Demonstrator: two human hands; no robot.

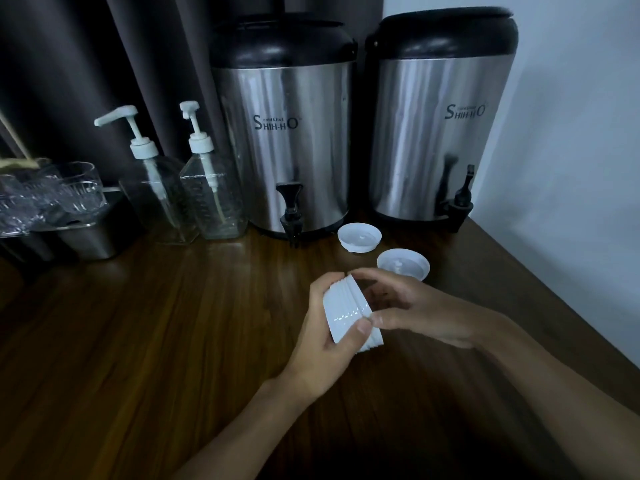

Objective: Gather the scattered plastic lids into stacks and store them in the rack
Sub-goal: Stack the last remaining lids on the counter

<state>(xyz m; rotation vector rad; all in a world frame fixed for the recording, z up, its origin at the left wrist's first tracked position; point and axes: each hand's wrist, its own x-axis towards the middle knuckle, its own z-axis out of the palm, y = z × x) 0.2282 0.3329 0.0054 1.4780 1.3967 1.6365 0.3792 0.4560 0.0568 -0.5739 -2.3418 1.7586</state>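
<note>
- A cluster of clear ribbed glasses [74, 190] sits at the far left on a brushed steel tub [95, 239]; the dim light blurs them, so their number is hard to tell.
- Two clear square pump bottles [157, 202] [214, 202] with white plastic pumps stand side by side in front of a dark pleated curtain [104, 64].
- A tall steel drinks urn [284, 140] with a black domed lid and a black tap stands at the back of the dark, glossy wood-grain bench [138, 323].
- The left hand [322, 348] grips a stack of white lids [348, 315] above the bench. Its fingers [327, 284] curl round the far side and its thumb presses the near side.
- The stack lies tilted on its side, smooth and shiny, with thin ridged rims bunched at its right end.
- The right hand [419, 313] clasps that ridged end, fingers [375, 273] arched over the top and thumb beside the left thumb.
- Two loose white round lids [359, 237] [403, 265] rest on the bench beyond the hands, apparently rim up, near each other but apart. The nearer one is partly hidden behind the right fingers.
- A second matching urn [440, 133] stands just beside the first, against a pale wall [571, 133].
</note>
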